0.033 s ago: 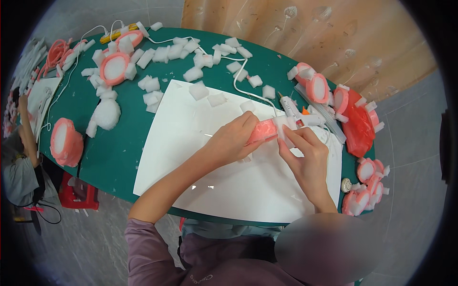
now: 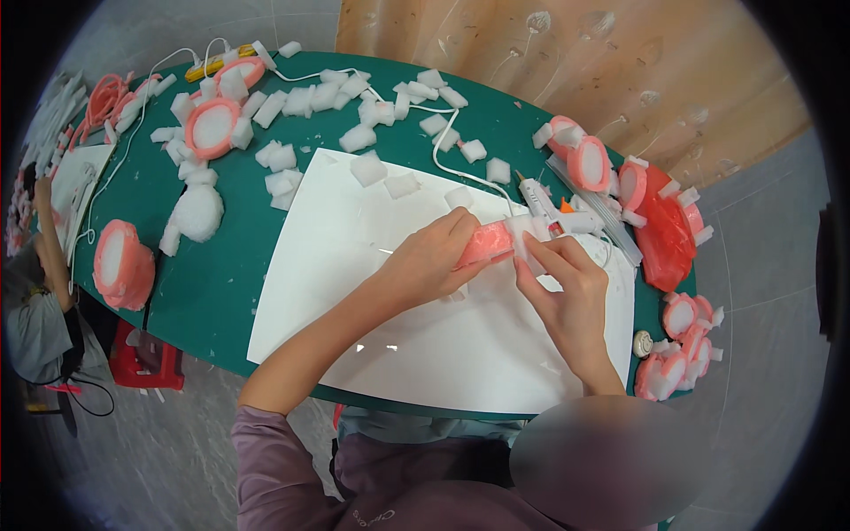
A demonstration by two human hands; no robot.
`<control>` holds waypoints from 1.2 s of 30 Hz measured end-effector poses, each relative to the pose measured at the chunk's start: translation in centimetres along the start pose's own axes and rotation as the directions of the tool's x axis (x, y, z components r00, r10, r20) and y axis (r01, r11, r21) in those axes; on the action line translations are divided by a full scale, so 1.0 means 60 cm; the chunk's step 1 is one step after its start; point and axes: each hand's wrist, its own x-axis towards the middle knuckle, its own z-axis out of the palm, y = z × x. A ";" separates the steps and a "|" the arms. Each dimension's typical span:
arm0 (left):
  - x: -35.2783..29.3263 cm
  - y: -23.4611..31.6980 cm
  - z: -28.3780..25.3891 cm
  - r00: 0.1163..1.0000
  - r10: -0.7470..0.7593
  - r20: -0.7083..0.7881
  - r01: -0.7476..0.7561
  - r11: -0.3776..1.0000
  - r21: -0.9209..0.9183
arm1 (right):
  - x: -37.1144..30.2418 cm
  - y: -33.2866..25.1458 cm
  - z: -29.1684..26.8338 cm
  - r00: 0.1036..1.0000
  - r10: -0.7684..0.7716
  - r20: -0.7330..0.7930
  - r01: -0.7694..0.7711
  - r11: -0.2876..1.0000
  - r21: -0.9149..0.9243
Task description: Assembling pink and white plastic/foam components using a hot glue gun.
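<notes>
Foam [image 2: 521,232], a small white piece, is pinched between the thumb and fingers of the right hand [image 2: 571,279], above the far right part of the white board [image 2: 398,380], and it sits against the right end of a pink piece [image 2: 488,244]. The left hand [image 2: 443,252] is closed around the pink piece's other end, over the board just right of its middle. Set against the picture from an instant ago, next to nothing differs: both hands keep their grips, and the two pieces stay together with no clear shift. That suggests a steady hold or fine adjustment of white against pink; whether they are stuck fast cannot be told, since fingers cover much of the join. The glue gun [image 2: 542,202] lies at the board's far edge, towards its right, with neither hand on it. Loose foam blocks [image 2: 359,137] are scattered beyond the board's far edge, a few resting on it, and a red bag [image 2: 668,234] lies past its right side.
</notes>
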 end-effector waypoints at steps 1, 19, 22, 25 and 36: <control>0.001 0.001 0.000 1.000 0.006 0.001 -0.006 1.000 -0.002 | 0.000 0.001 -0.001 1.000 0.002 -0.003 -0.002 1.000 0.000; 0.005 0.022 -0.022 0.997 -0.034 0.069 0.037 0.998 -0.048 | 0.008 -0.007 0.000 0.997 0.002 0.072 -0.008 0.997 0.082; 0.007 0.028 -0.024 0.996 -0.052 0.071 0.057 0.996 -0.073 | 0.008 -0.005 -0.006 0.996 -0.032 0.083 0.024 0.994 0.103; 0.006 0.022 -0.021 0.996 -0.063 0.055 0.068 0.993 -0.095 | 0.006 0.000 -0.009 0.992 -0.055 0.110 0.044 0.994 0.096; 0.007 0.015 -0.029 0.993 -0.093 0.079 0.104 0.984 -0.146 | 0.010 0.089 -0.056 0.997 -0.002 -0.074 0.012 0.990 0.142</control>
